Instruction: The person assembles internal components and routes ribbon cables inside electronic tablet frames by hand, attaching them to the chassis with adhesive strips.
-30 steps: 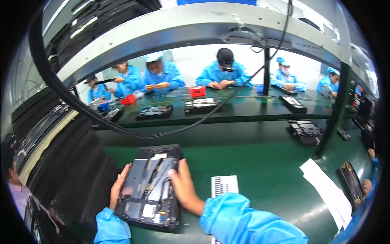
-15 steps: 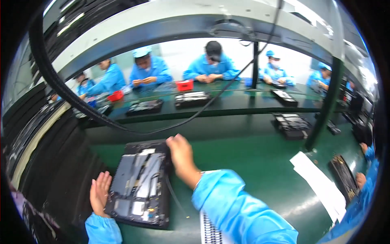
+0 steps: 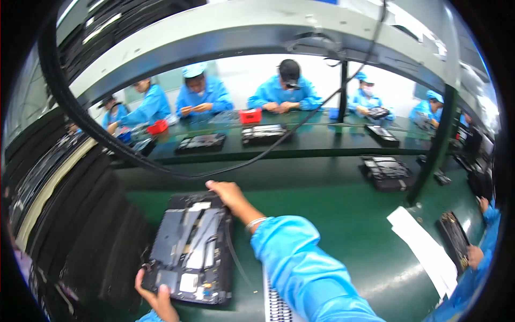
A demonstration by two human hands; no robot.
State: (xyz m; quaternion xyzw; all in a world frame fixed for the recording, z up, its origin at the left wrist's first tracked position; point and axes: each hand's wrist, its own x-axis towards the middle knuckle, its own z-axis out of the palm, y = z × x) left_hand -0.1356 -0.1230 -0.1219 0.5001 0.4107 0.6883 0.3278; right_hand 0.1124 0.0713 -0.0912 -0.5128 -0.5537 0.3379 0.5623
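Note:
A black tray (image 3: 224, 268) lies tilted on the green table in front of me, holding an opened flat electronic device (image 3: 170, 236) with grey panels, black cables and a white label. My left hand (image 3: 159, 301) grips the near left corner, thumb over the top and a finger along the side. At the far right corner, my right hand (image 3: 229, 195) holds the edge with its arm stretched forward; its lower fingers are partly hidden. A thin dark wire (image 3: 236, 257) trails from the tray's right side onto the table.
Tall stacks of black trays (image 3: 80, 231) stand close on the left. White paper strips (image 3: 421, 249) lie to the right, near a co-worker's hand (image 3: 474, 256) at another black tray (image 3: 454, 236). A black cable (image 3: 214, 173) hangs across; a green post (image 3: 432, 153) rises right.
My left hand has gone from lying flat along the tray's left side to gripping its near left corner. My right hand has shifted slightly left along the far edge.

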